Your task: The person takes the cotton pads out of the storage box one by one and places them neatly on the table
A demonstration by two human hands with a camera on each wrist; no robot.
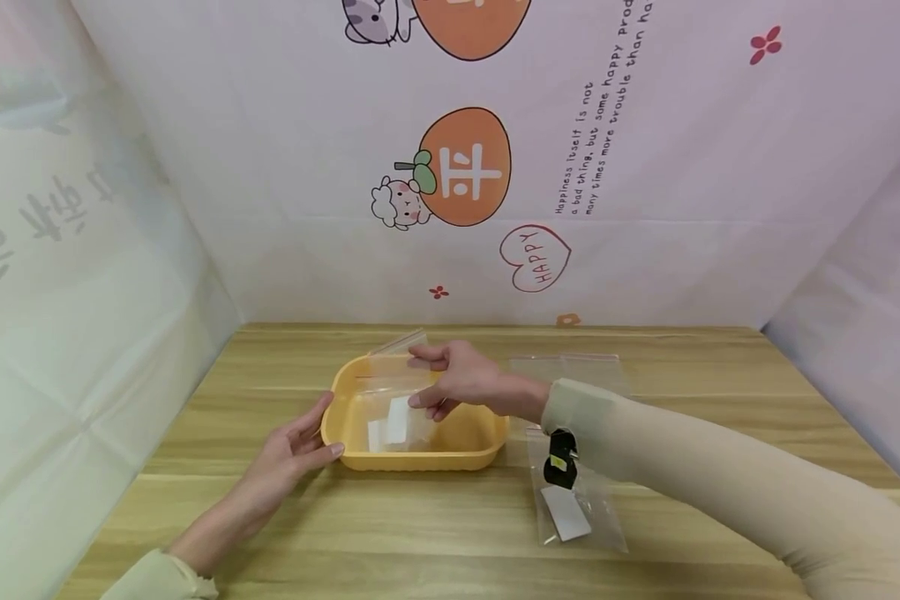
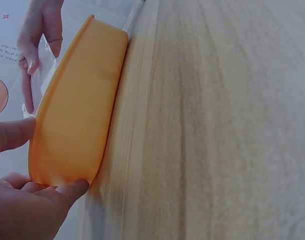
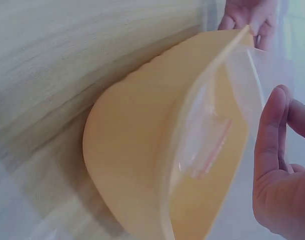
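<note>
Your right sleeve [image 1: 720, 458] is nearest the camera, with a black band [image 1: 560, 460] bearing a yellow patch at its wrist. Beyond it, your right hand [image 1: 461, 379] pinches a clear bag [image 3: 245, 82] between thumb and fingers, over the opening of a yellow tub [image 1: 420, 461]. Your left hand [image 1: 285, 454] is partly closed round the tub's left end, thumb at the rim and fingers against the outside. Another clear bag, with a red seal line [image 3: 212, 150], lies inside the tub, where two white slips [image 1: 398, 419] show through the plastic. To the tub's right, partly under your forearm, more clear bags [image 1: 603, 517] lie on the wood-grain desk [image 1: 345, 533]; the nearest holds a white slip.

Facing you, the backdrop [image 1: 307, 250] carries sideways writing: "Happiness itself is not / a bad thing, but some happy prod… / many times more trouble than ha…", cut off at the top. "HAPPY" sits in a red heart outline [image 1: 536, 258], and an orange fruit drawing [image 1: 487, 167] bears the character 平. On the left-hand sheet [image 1: 120, 375], larger characters are too faint to read.
</note>
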